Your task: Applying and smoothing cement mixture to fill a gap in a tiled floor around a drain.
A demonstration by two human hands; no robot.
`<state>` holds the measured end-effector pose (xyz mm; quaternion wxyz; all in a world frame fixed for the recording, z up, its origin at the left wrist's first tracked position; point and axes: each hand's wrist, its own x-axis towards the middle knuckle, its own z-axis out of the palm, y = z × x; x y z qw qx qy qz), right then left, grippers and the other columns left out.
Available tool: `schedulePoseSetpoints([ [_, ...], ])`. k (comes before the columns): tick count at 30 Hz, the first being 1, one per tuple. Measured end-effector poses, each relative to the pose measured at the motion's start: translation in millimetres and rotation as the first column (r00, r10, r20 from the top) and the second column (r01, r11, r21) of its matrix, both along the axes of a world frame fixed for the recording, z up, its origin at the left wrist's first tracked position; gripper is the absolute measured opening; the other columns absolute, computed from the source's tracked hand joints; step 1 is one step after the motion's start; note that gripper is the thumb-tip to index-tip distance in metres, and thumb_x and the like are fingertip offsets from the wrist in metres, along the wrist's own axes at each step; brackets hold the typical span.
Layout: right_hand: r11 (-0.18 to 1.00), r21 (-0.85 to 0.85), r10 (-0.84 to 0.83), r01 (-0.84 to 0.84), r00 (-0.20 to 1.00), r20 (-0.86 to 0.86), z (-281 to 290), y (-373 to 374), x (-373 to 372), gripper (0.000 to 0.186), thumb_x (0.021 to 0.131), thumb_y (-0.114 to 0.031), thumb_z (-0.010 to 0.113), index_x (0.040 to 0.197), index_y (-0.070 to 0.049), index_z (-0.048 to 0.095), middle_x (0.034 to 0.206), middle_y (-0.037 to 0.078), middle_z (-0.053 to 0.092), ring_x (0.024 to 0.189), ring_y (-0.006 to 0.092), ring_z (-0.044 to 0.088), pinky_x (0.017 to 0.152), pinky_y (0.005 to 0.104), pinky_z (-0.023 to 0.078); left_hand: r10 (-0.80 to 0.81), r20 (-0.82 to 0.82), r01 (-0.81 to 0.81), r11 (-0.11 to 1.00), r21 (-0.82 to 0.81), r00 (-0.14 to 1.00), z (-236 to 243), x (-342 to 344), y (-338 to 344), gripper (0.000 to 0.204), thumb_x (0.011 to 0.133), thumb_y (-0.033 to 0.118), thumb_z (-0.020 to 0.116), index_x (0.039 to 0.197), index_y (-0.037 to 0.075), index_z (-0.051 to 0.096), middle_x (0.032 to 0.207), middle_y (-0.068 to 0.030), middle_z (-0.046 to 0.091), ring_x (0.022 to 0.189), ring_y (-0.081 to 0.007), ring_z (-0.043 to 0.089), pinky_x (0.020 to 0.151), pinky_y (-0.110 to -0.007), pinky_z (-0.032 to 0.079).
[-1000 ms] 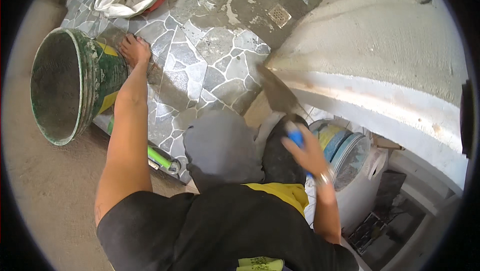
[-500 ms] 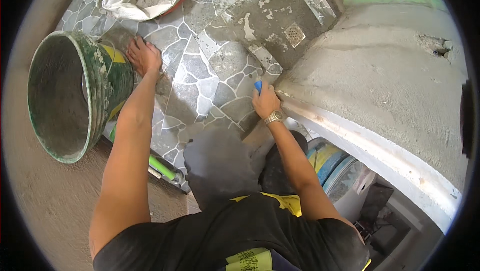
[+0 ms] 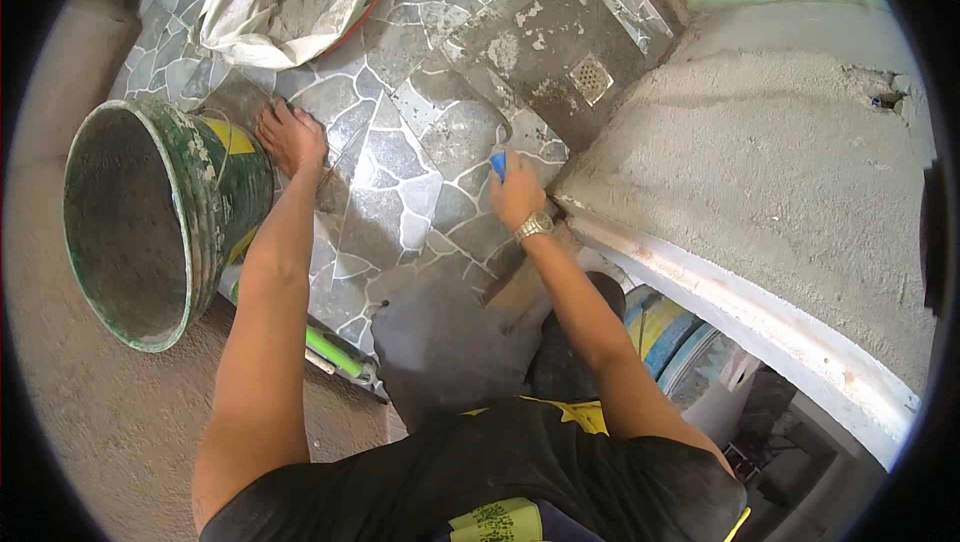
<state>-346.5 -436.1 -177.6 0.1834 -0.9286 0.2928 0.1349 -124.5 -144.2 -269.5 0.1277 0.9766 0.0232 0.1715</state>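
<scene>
My left hand [image 3: 292, 139] rests with its fingers spread on the grey stone-patterned floor tile [image 3: 345, 97], beside the green bucket. In my right hand [image 3: 518, 192] is a trowel [image 3: 498, 164] with a blue handle, held low over the tiles near the wall's foot. Its curved metal neck shows past the fingers, but the blade is hard to make out against the grey floor. A watch is on my right wrist. The green bucket [image 3: 205, 172] lies tipped on its side at the left, dried mortar coating its inside.
A white sack [image 3: 245, 27] of grey powder stands at the far left. Near a square drain grate [image 3: 591, 79] the floor is rough cement. A plastered wall [image 3: 760, 172] bounds the right. A green level-like tool [image 3: 335, 350] and a blue-yellow bucket [image 3: 665, 332] are close by.
My right hand has moved a little left and away from the wall with the trowel. My left hand stays on the floor; the whole view has shifted slightly.
</scene>
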Motion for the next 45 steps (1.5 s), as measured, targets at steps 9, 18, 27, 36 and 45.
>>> schedulePoseSetpoints([
  [9, 0.995, -0.083, -0.045, 0.063, 0.979, 0.2, -11, -20, 58, 0.048, 0.087, -0.025, 0.061, 0.128, -0.007, 0.046, 0.111, 0.025, 0.058, 0.095, 0.0437, 0.062, 0.079, 0.0533, 0.05, -0.033, -0.016, 0.033, 0.999, -0.02, 0.999, 1, -1, 0, 0.042, 0.093, 0.023, 0.047, 0.13, 0.004, 0.047, 0.139, -0.0227, 0.042, 0.134, -0.0411, 0.032, 0.114, -0.053, 0.021],
  [18, 0.995, -0.009, -0.099, 0.101, 0.986, 0.133, -12, 0, 71, 0.052, 0.085, -0.023, 0.061, 0.132, -0.008, 0.045, 0.113, 0.024, 0.057, 0.096, 0.0433, 0.062, 0.079, 0.0529, 0.051, -0.037, 0.014, 0.036, 0.999, 0.023, 0.999, 0, 0, 0, 0.042, 0.093, 0.024, 0.047, 0.131, 0.005, 0.047, 0.139, -0.0226, 0.042, 0.134, -0.0409, 0.033, 0.113, -0.052, 0.021],
  [27, 0.996, -0.054, -0.067, 0.073, 0.993, 0.098, -2, -21, 77, 0.049, 0.085, -0.023, 0.061, 0.128, -0.005, 0.046, 0.112, 0.024, 0.057, 0.096, 0.0431, 0.063, 0.08, 0.0521, 0.051, -0.029, 0.014, 0.029, 1.0, 0.007, 0.999, 2, -1, -1, 0.042, 0.093, 0.024, 0.047, 0.13, 0.004, 0.049, 0.139, -0.0217, 0.043, 0.134, -0.0405, 0.033, 0.113, -0.052, 0.022],
  [36, 0.98, -0.02, -0.194, 0.2, 0.967, 0.165, -2, -55, 117, 0.038, 0.086, -0.024, 0.057, 0.119, -0.006, 0.05, 0.108, 0.025, 0.058, 0.097, 0.0447, 0.062, 0.082, 0.0523, 0.05, -0.018, -0.006, 0.018, 1.0, 0.001, 1.0, -3, 0, -1, 0.042, 0.093, 0.023, 0.047, 0.13, 0.004, 0.048, 0.14, -0.0214, 0.042, 0.135, -0.04, 0.032, 0.112, -0.053, 0.022],
  [45, 0.976, -0.036, -0.209, 0.216, 0.968, 0.141, -5, -55, 115, 0.035, 0.085, -0.025, 0.056, 0.115, -0.007, 0.051, 0.108, 0.024, 0.059, 0.099, 0.0437, 0.062, 0.084, 0.0511, 0.05, -0.024, -0.007, 0.024, 1.0, 0.007, 1.0, -1, 0, 0, 0.042, 0.093, 0.024, 0.048, 0.13, 0.004, 0.048, 0.14, -0.0211, 0.042, 0.135, -0.0398, 0.032, 0.112, -0.053, 0.022],
])
